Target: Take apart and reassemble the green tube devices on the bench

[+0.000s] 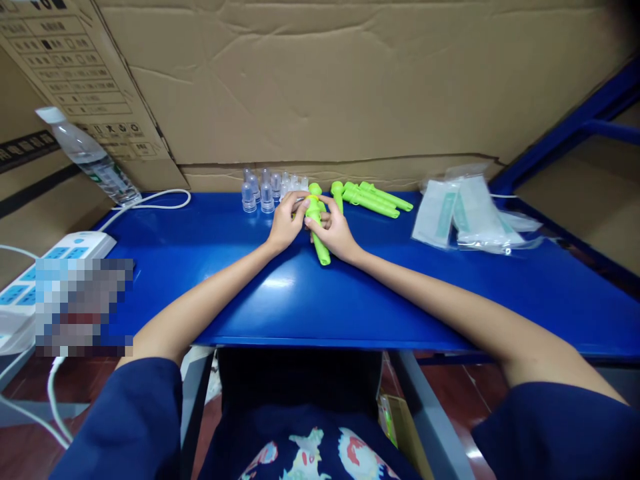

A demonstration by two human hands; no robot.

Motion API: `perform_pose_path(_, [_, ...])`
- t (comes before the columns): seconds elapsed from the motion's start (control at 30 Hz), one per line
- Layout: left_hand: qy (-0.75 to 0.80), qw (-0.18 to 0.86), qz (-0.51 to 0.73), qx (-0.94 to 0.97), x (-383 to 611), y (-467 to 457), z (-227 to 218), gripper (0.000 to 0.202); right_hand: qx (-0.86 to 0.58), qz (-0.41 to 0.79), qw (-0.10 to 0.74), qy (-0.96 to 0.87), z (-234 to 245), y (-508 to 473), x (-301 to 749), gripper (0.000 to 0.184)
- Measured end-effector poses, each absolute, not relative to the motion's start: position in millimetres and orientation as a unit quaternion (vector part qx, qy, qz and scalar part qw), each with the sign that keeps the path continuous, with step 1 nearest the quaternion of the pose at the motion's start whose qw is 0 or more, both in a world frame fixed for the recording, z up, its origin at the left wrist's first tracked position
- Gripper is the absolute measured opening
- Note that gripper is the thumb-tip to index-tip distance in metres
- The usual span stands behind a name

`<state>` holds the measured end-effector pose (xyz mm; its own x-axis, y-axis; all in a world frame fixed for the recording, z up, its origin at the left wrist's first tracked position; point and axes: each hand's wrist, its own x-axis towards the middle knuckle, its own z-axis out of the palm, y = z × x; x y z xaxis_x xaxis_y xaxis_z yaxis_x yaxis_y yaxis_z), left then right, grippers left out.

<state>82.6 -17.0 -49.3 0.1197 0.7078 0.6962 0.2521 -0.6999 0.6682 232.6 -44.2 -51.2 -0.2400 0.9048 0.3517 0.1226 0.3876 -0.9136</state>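
Observation:
Both of my hands meet over the middle of the blue table (280,307). My left hand (290,222) is closed around the upper part of a bright green plastic tube (321,252) with a wider head. My right hand (337,231) grips the same tube from the right, its thumb across the middle. The tube's lower end sticks out toward me, and my fingers hide part of its body. Just beyond it stands another green piece with a round top (338,189). To its right lie several similar green tubes (375,201). Clear plastic caps (267,198) stand in a group left of my left hand.
Clear plastic bags with white-and-green contents (470,213) lie on the right. A water bottle (95,160), a white cable (170,192) and a power strip (100,245) are on the left. A cardboard wall (320,87) closes the back; a blue metal frame (565,133) stands right.

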Motion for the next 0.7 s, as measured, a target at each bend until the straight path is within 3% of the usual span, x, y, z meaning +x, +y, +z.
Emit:
perform_pose_path(0.37, [0.35, 0.217, 0.573, 0.709, 83, -15, -48, 0.035, -0.377, 0.398, 0.487, -0.68, -54, -41, 233, 0.082])
perform_pose_path(0.7, [0.328, 0.218, 0.573, 0.719, 82, -13, -48, 0.052, -0.367, 0.447, 0.468, -0.668, -54, -41, 239, 0.092])
